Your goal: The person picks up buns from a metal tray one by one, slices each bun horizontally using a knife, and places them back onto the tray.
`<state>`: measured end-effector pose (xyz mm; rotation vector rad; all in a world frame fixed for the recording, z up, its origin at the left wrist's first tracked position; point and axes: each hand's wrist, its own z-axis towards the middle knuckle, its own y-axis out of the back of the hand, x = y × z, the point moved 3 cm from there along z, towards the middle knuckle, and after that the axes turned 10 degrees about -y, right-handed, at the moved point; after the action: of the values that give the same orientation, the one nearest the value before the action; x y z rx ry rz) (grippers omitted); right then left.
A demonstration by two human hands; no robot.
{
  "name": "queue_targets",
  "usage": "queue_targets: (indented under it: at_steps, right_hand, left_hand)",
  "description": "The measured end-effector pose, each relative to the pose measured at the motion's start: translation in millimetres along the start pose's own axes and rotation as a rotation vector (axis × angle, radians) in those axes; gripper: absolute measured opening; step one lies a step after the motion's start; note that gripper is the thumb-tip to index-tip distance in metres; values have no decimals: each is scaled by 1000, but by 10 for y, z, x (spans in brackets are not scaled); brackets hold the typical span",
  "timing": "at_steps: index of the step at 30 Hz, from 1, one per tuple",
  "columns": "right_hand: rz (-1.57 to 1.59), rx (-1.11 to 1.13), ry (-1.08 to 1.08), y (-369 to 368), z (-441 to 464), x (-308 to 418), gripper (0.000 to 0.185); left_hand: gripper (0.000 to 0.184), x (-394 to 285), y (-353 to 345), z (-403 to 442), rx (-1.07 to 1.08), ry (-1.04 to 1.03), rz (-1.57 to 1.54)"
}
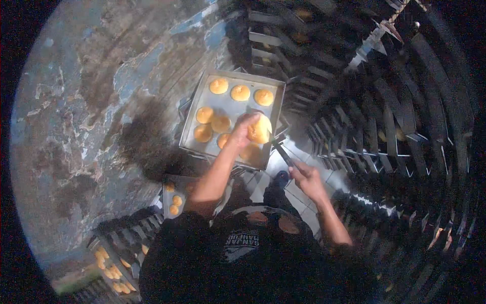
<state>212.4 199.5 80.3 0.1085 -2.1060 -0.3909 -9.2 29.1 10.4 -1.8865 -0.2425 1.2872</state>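
Observation:
My left hand (244, 133) grips a round golden bun (260, 129), held up over the lower right part of a square metal tray (238, 77). In my right hand (306, 178) is the dark handle of a knife (282, 153), its upper end at the bun's right edge. The blade is mostly hidden or too blurred to make out. Several buns lie on the tray, with three along the far side, among them a bun (240, 92) in the middle. Others sit close together at the left, where one bun (220, 123) touches its neighbours.
A smaller tray (182, 206) with buns stands below left of the square tray. Further down left, more buns (116, 271) sit on a rack. Dark metal racks (374, 116) rise on the right. A stained wall (111, 91) fills the left, and floor tiles (304, 197) show below.

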Motion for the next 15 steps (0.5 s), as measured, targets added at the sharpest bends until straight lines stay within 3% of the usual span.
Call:
queue_targets:
  at_steps: [2,4,8,11,13,15]
  right_hand:
    - [87,34,-52,-99,216,140,37]
    - [83,16,52,-141,353,167,37]
    - [139,37,51,-19,189,-99,40]
    - [-29,54,-98,90,0,-222,38]
    - [53,54,-75,-54,139,-252,39]
    - [138,51,-57,-238,383,-243,39]
  left_hand:
    - [32,199,-69,12,-22,17,-24]
    - [31,269,-115,15,-11,0,-30]
    - [24,81,110,67,-105,27,-24]
    - [20,-24,152,44,-115,-24,-51]
    - [20,90,160,58,-112,-51,-53]
    - [19,421,179,60,-276,10,-160]
